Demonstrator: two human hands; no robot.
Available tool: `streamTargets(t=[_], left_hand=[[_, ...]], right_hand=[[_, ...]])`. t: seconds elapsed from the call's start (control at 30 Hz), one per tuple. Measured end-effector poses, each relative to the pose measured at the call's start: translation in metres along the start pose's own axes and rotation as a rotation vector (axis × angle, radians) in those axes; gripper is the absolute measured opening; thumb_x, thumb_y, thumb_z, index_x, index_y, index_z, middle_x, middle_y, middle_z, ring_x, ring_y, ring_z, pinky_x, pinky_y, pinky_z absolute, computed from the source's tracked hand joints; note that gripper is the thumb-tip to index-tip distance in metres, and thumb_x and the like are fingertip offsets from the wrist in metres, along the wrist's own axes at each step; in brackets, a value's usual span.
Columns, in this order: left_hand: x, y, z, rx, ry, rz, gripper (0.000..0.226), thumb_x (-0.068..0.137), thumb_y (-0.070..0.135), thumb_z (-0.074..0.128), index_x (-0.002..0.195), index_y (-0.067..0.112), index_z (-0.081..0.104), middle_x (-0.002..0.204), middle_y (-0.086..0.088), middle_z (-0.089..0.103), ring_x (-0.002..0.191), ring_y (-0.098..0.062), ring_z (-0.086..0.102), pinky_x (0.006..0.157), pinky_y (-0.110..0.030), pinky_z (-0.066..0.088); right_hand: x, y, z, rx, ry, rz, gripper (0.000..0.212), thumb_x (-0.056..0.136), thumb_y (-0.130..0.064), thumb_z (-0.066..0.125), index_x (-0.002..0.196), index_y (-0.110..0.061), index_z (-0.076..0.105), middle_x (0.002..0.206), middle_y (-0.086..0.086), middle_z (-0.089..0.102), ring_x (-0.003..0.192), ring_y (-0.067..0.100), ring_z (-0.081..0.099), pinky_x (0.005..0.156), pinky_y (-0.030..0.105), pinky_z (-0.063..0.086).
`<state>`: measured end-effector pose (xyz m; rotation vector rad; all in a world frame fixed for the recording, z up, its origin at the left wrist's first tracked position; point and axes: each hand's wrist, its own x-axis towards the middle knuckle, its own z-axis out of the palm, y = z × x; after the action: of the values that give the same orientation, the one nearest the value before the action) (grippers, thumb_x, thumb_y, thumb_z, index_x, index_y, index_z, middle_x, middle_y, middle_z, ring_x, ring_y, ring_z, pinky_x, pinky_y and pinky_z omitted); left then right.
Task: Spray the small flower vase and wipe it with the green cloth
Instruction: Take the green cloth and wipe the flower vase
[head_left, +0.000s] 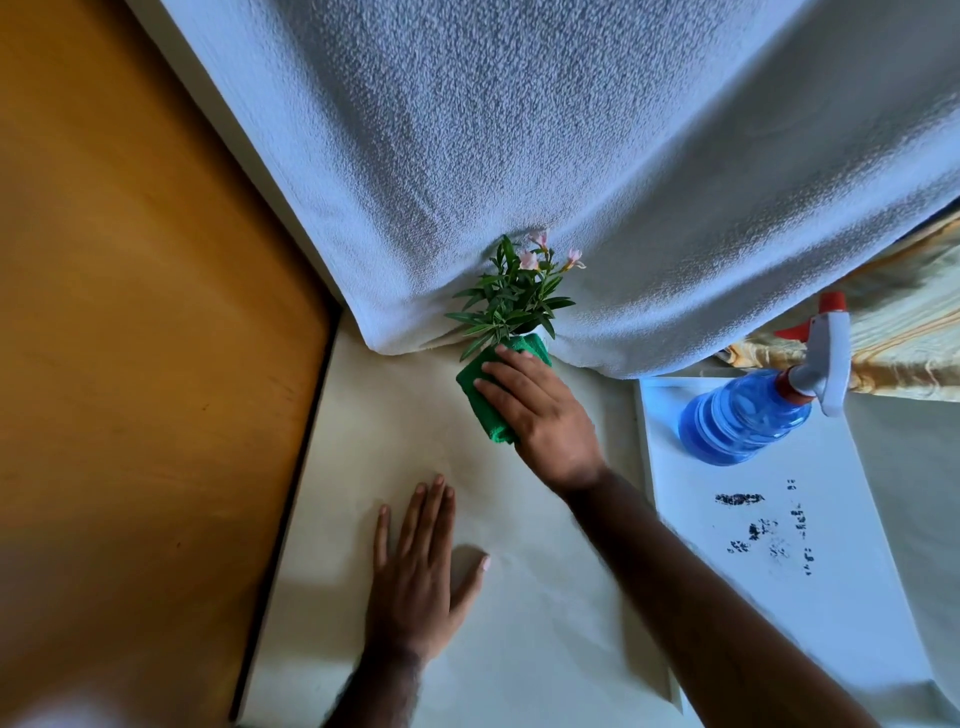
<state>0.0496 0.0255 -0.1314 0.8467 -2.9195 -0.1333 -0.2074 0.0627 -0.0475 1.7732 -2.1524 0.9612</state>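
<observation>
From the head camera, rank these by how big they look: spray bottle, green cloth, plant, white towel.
1. White towel, by far the largest.
2. Spray bottle.
3. Plant, close to the bottle in spread, so that order is unsure.
4. Green cloth, partly hidden under the right hand, so it may be larger than it looks.

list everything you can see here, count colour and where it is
flower vase: one, white, mostly hidden behind the cloth, at the back of the table against the towel
plant: one, green leaves with pink flowers, standing in the vase
green cloth: one, green, folded, pressed against the vase
spray bottle: one, blue with white and red trigger head, on the white board at right
white board: one, white with black smudges, right side of the table
towel: one, white, hanging behind
table: one, cream
wooden panel: one, orange-brown, left
right hand: on the cloth
left hand: flat on the table
</observation>
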Motion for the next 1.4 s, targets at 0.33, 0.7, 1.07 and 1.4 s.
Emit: streamTargets(t=[0.33,0.7,1.07,1.4], left_hand=[[-0.002,-0.001,0.002,0.009,0.002,0.008,0.088,0.1,0.066,0.046,0.166,0.011,0.028,0.176,-0.006,0.031,0.161,-0.024,0.032,0.125,-0.064,0.035],[0.0,-0.001,0.001,0.002,-0.014,-0.003,0.085,0.102,0.066,0.037,0.167,0.012,0.027,0.176,-0.007,0.03,0.162,-0.024,0.031,0.124,-0.066,0.036],[0.0,-0.001,0.001,0.0,0.003,0.002,0.086,0.101,0.066,0.043,0.165,0.01,0.032,0.174,-0.008,0.033,0.159,-0.026,0.036,0.123,-0.066,0.037],[0.0,0.0,0.001,0.013,0.013,0.006,0.088,0.097,0.064,0.051,0.164,0.01,0.033,0.174,-0.008,0.034,0.159,-0.025,0.037,0.123,-0.066,0.038]], right_hand=[[-0.015,0.01,0.014,0.097,0.03,0.185,0.039,0.087,0.014,0.07,0.125,0.005,0.069,0.134,0.022,0.065,0.135,0.038,0.053,0.118,0.048,0.039],[-0.039,-0.002,0.019,0.209,-0.098,0.41,0.04,0.084,0.014,0.073,0.123,0.007,0.069,0.131,0.026,0.066,0.131,0.046,0.054,0.109,0.061,0.046],[-0.001,-0.008,0.005,0.003,-0.069,-0.095,0.041,0.109,-0.008,0.035,0.121,0.001,0.072,0.131,0.019,0.069,0.13,0.039,0.059,0.114,0.052,0.042],[-0.029,0.019,0.027,0.042,-0.3,-0.001,0.03,0.094,0.006,0.064,0.124,0.003,0.07,0.132,0.024,0.067,0.13,0.043,0.058,0.11,0.056,0.047]])
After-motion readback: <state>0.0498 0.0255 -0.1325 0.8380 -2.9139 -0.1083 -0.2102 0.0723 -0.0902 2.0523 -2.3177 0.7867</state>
